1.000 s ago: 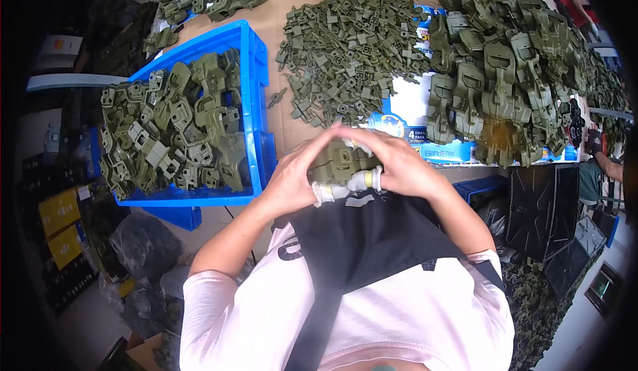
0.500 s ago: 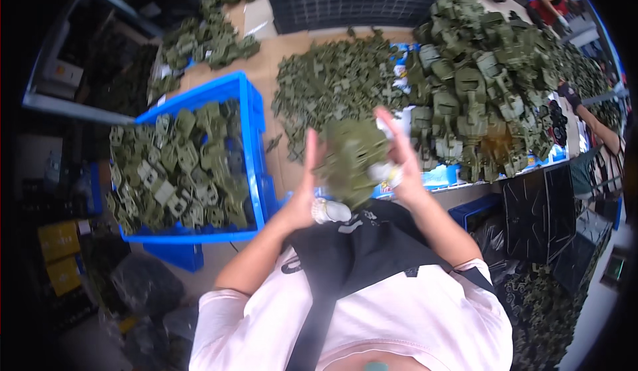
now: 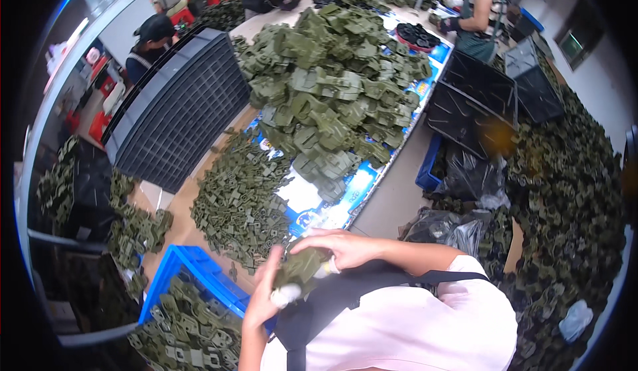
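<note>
An olive-green moulded plastic part (image 3: 300, 268) is held between my two hands in front of my dark apron. My left hand (image 3: 264, 290) grips its left side, with a white wrapping around the thumb. My right hand (image 3: 342, 247) curls over the far right side, also with white on the thumb. Just beyond lies a heap of small green plastic pieces (image 3: 239, 201). Larger green plastic parts (image 3: 332, 85) are piled high behind it. Left of my left hand, a blue crate (image 3: 174, 254) holds many green parts with openings in them.
A stack of black grid trays (image 3: 176, 115) stands at the table's far left. Black crates (image 3: 472, 102) and dark plastic bags (image 3: 458, 228) sit right of the table, beside a large floor heap of green parts (image 3: 565, 191). Other people (image 3: 482, 12) work around the far end.
My view has swung to the right, bringing the large pile, far workers and floor heap into view. The green part stays between my hands, with my right hand now curled over its far side.
</note>
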A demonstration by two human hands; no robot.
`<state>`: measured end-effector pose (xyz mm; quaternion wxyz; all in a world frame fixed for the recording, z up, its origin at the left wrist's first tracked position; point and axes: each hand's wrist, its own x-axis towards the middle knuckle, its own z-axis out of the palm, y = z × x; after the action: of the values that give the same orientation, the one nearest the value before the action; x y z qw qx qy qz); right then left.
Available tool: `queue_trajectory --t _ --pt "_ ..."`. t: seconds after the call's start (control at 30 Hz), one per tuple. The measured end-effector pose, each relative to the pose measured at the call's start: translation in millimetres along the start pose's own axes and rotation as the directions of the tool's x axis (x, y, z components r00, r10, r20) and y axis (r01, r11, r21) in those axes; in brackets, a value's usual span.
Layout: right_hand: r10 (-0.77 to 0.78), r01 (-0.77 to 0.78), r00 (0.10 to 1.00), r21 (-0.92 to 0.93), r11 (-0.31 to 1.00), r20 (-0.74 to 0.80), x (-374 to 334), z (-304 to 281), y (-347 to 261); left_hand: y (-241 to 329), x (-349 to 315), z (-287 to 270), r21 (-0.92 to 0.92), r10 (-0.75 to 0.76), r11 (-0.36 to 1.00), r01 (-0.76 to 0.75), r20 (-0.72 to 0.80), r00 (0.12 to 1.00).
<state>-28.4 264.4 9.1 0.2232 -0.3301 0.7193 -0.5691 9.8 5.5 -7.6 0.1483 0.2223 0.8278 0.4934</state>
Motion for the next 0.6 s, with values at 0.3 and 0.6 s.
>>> queue_trajectory --t 0.3,0.6 --pt "0.158 -0.095 0.887 0.165 0.982 -0.433 -76 -20 20 11 39 38 -0.477 -0.194 0.873 0.103 -0.144 0.97" --pt "-0.139 -0.159 0.523 -0.256 0.954 -0.841 -111 -206 27 40 177 67 0.15 0.152 0.983 -0.104 -0.355 0.922"
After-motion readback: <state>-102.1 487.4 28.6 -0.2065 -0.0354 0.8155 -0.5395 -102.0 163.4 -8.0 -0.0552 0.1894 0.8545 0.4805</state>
